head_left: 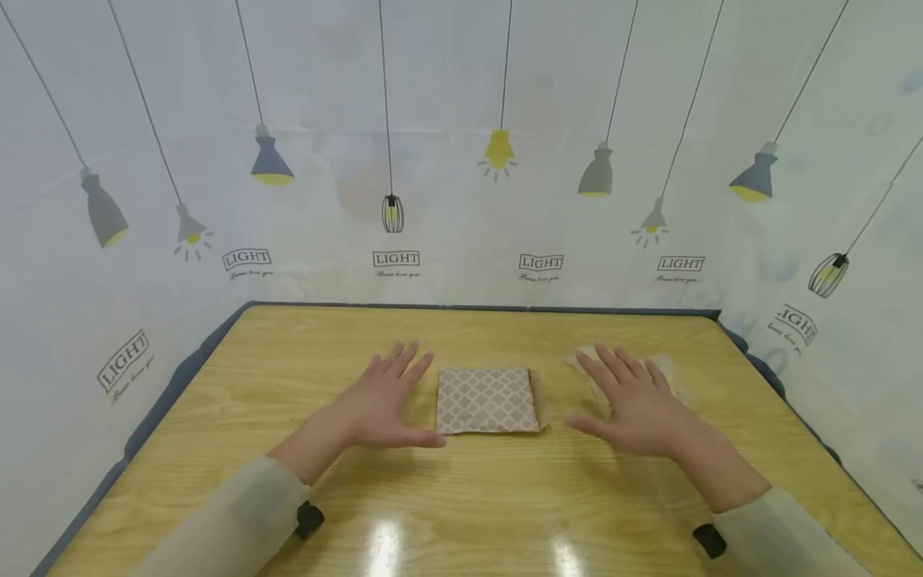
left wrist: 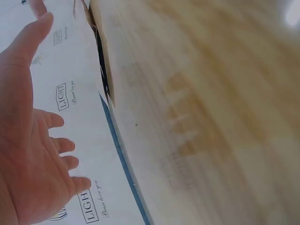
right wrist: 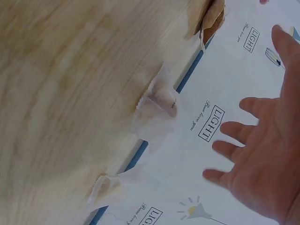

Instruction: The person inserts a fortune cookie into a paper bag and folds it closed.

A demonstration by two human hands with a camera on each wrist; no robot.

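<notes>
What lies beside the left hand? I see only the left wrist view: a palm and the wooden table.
Observer: In the head view, a flat patterned paper bag lies just to the right of the left hand.
Operator: Does the hand touch it?
Observer: The thumb tip reaches its near corner, but I cannot confirm contact.
Operator: And the other hand?
Observer: The right hand is spread open over clear wrappers on the table.

Wooden table (head_left: 505, 497) — patterned paper bag (head_left: 487, 401), clear wrappers (head_left: 667, 373)
</notes>
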